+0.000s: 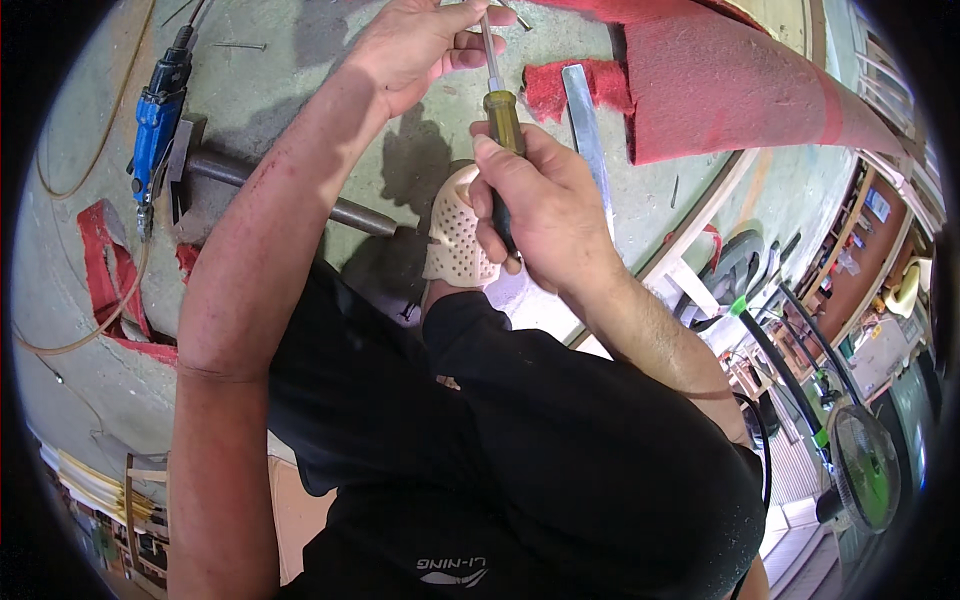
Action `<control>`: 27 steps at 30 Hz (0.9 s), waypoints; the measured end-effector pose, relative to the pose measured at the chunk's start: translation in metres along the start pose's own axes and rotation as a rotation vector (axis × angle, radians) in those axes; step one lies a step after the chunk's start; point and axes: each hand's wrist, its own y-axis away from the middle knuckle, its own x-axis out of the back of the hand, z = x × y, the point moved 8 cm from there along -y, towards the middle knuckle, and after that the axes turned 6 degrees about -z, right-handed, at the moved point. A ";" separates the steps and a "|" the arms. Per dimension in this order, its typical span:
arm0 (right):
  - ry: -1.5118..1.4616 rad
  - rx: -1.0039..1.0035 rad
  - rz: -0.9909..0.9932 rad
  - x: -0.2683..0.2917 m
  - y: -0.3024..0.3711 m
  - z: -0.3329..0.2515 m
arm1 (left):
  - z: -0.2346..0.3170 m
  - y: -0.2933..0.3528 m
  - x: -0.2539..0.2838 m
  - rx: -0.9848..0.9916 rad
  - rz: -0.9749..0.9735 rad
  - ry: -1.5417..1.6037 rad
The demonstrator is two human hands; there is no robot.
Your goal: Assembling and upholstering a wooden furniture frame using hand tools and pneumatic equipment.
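Note:
My right hand (545, 200) is wrapped round the yellow and dark handle of a screwdriver (507, 122), its shaft pointing away from me. At the top edge of the view, my left hand (425, 45) has its thumb and fingers closed about the far end of the shaft; the tip itself is hidden or cut off. A small nail-like metal piece (517, 17) shows beside those fingers. Below the screwdriver is my foot in a cream perforated clog (460, 235). Just right of the right hand lies a flat metal bar (588, 130).
A blue power tool (158, 120) with a hose lies at the left, next to a hammer (225, 168) partly behind my left forearm. Red carpet (720, 90) covers the upper right; red strips (105, 265) lie left. A fan (862, 470) stands at the lower right.

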 end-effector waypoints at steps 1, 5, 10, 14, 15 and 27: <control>0.163 0.009 0.051 0.007 -0.002 0.000 | -0.003 0.000 0.000 0.011 0.033 -0.002; 0.470 0.107 0.126 0.028 -0.007 -0.016 | -0.006 -0.007 -0.004 -0.042 0.095 0.030; -0.008 -0.018 -0.054 0.037 -0.001 -0.007 | -0.007 -0.008 -0.006 -0.052 0.077 0.095; 0.409 0.081 0.010 0.037 -0.005 -0.002 | -0.015 0.007 0.004 -0.015 0.184 0.021; 0.545 0.129 0.048 0.037 -0.007 -0.003 | -0.017 0.009 0.004 -0.011 0.186 0.033; -0.156 -0.062 -0.026 0.041 -0.010 0.035 | -0.016 0.010 -0.001 0.069 0.190 -0.106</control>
